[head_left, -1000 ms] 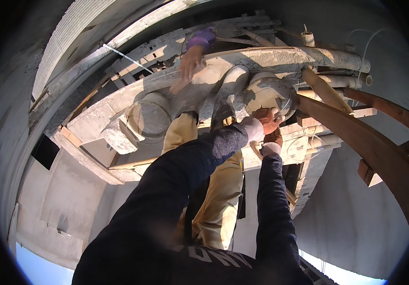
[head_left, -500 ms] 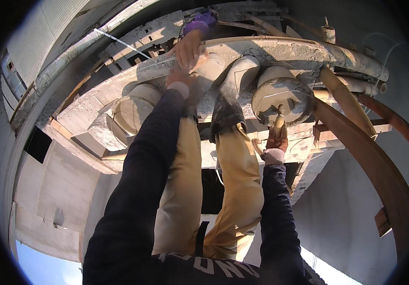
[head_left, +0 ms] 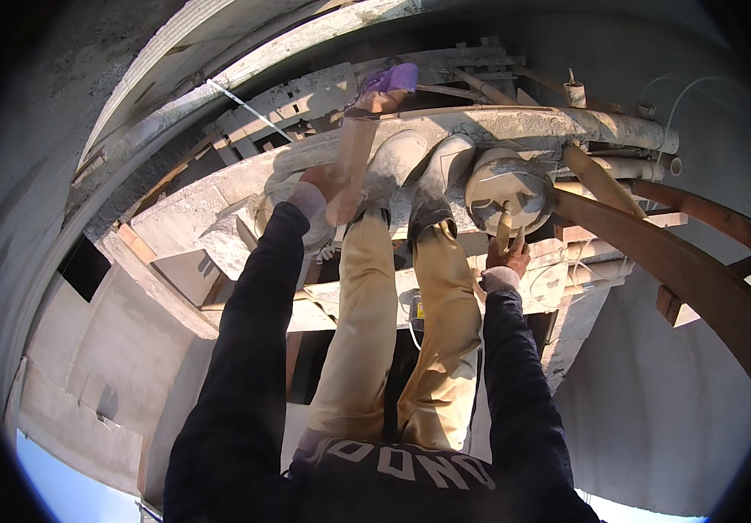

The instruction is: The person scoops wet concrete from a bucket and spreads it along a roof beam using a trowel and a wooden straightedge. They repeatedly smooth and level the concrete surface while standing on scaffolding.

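Note:
My left hand (head_left: 321, 181) is closed on the side of an oblong reddish-brown brick (head_left: 355, 166), slightly blurred, held above my left boot. Just past the brick's far end is a co-worker's hand (head_left: 379, 102) with a purple sleeve; whether it still touches the brick I cannot tell. My right hand (head_left: 508, 254) grips the light wooden handle (head_left: 504, 228) of a tool, likely a trowel, whose blade is hidden. That handle leans at the near rim of a round bucket (head_left: 473, 193) holding wet grey mortar (head_left: 515, 186).
My boots (head_left: 454, 159) stand on a mortar-crusted plank (head_left: 593, 123). A second bucket (head_left: 264, 207) lies partly behind my left arm. Bamboo poles (head_left: 598, 179) and a long brown beam (head_left: 663, 261) cross on the right. Grey walls (head_left: 654, 418) rise on both sides.
The co-worker's hand has drawn back from my left hand. My left hand has moved left and nearer with the brick, now plainly visible. My right hand keeps hold of the handle.

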A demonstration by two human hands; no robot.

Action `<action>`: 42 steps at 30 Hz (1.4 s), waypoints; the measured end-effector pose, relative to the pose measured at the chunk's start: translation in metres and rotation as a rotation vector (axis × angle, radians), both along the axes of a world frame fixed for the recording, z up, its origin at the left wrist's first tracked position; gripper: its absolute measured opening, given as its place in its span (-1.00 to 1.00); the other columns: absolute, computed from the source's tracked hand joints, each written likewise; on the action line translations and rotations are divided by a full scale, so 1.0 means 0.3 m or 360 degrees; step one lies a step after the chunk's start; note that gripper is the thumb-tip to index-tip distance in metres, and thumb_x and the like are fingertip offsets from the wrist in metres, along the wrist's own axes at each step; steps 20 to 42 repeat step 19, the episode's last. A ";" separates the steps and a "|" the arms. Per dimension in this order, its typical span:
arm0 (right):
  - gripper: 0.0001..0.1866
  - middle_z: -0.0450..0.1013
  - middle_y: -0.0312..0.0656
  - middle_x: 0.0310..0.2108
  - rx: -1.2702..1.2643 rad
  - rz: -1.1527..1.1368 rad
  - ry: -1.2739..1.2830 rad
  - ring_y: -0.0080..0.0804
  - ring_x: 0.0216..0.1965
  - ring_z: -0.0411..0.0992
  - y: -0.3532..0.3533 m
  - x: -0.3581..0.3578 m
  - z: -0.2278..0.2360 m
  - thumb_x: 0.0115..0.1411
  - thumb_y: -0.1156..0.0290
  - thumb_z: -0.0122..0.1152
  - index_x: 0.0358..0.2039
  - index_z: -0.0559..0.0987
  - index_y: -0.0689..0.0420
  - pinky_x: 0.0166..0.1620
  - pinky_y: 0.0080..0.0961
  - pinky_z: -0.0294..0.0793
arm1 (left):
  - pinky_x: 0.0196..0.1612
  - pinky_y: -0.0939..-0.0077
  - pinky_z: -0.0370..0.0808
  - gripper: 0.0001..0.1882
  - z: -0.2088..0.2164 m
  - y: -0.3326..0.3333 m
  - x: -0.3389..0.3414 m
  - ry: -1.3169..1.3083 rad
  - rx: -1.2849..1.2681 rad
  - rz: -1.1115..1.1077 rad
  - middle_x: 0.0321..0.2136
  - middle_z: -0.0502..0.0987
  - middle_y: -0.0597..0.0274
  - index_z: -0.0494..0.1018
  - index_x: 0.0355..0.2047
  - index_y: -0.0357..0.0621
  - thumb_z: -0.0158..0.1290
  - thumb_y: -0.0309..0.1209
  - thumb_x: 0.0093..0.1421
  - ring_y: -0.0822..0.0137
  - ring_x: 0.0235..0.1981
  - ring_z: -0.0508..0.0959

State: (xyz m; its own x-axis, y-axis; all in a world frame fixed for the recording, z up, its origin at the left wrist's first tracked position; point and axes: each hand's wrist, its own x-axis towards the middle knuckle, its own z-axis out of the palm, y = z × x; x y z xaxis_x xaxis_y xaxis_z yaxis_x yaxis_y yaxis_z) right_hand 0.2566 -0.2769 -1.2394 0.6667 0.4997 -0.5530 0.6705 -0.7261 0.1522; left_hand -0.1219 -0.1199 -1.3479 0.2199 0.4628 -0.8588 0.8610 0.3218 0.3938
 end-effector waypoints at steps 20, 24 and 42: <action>-0.31 0.29 -0.06 0.18 0.0795 -0.0640 0.2631 -0.38 0.15 0.30 0.510 -0.383 1.229 0.37 0.07 -0.06 0.30 0.14 0.35 0.21 -0.49 0.23 | 0.20 0.24 0.32 -0.17 1.356 0.361 0.214 -0.2176 -0.0750 0.1113 0.11 0.39 -0.10 0.22 0.20 -0.32 0.09 -0.21 -0.11 0.08 0.12 0.42; -0.31 0.29 -0.06 0.18 0.0795 -0.0640 0.2631 -0.38 0.15 0.30 0.510 -0.383 1.229 0.37 0.07 -0.06 0.30 0.14 0.35 0.21 -0.49 0.23 | 0.20 0.24 0.32 -0.17 1.356 0.361 0.214 -0.2176 -0.0750 0.1113 0.11 0.39 -0.10 0.22 0.20 -0.32 0.09 -0.21 -0.11 0.08 0.12 0.42; -0.31 0.29 -0.06 0.18 0.0795 -0.0640 0.2631 -0.38 0.15 0.30 0.510 -0.383 1.229 0.37 0.07 -0.06 0.30 0.14 0.35 0.21 -0.49 0.23 | 0.20 0.24 0.32 -0.17 1.356 0.361 0.214 -0.2176 -0.0750 0.1113 0.11 0.39 -0.10 0.22 0.20 -0.32 0.09 -0.21 -0.11 0.08 0.12 0.42</action>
